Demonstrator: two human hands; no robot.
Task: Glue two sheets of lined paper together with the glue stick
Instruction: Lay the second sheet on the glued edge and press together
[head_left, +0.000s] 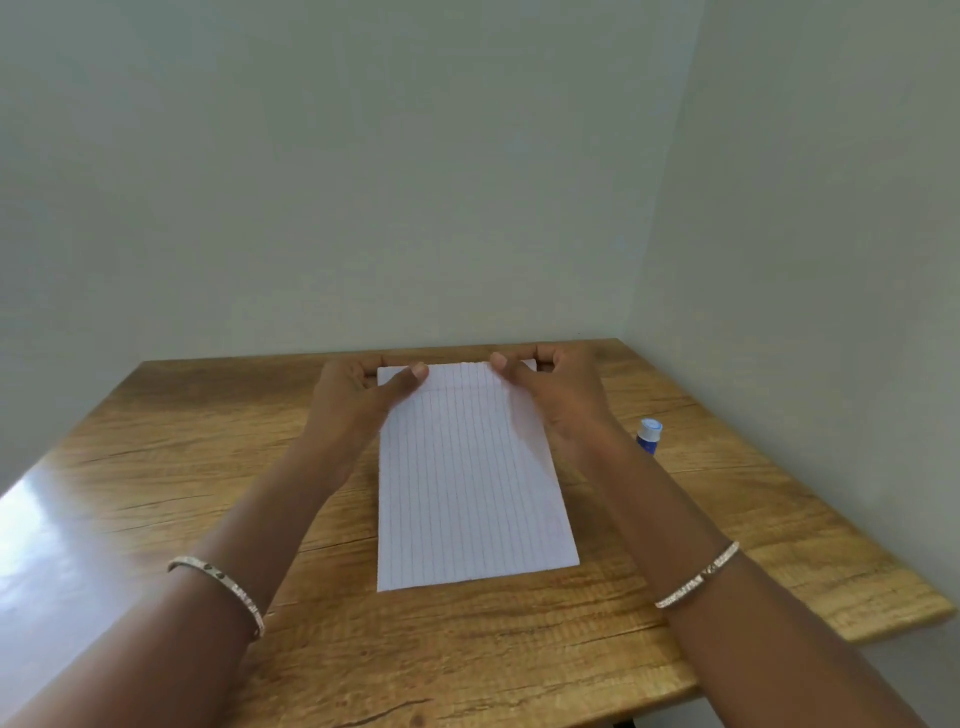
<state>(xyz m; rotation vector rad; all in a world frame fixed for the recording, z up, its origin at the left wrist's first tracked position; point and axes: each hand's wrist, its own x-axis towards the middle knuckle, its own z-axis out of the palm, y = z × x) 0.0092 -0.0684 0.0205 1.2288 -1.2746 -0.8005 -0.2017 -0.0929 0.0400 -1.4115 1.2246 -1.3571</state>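
Note:
A sheet of white lined paper (467, 483) lies lengthwise on the wooden table (208, 467), its lines running away from me. My left hand (358, 395) pinches the far left corner of the paper, thumb on top. At the far right corner my right hand (556, 395) grips the paper the same way. I cannot tell whether one sheet or two lie stacked there. A blue glue stick (648, 437) with a white cap stands upright to the right of the paper, partly hidden behind my right forearm.
The table sits in a corner, with pale walls (363, 182) right behind it and along its right side. Its right edge (883, 618) and near edge are in view. A bracelet is on each wrist.

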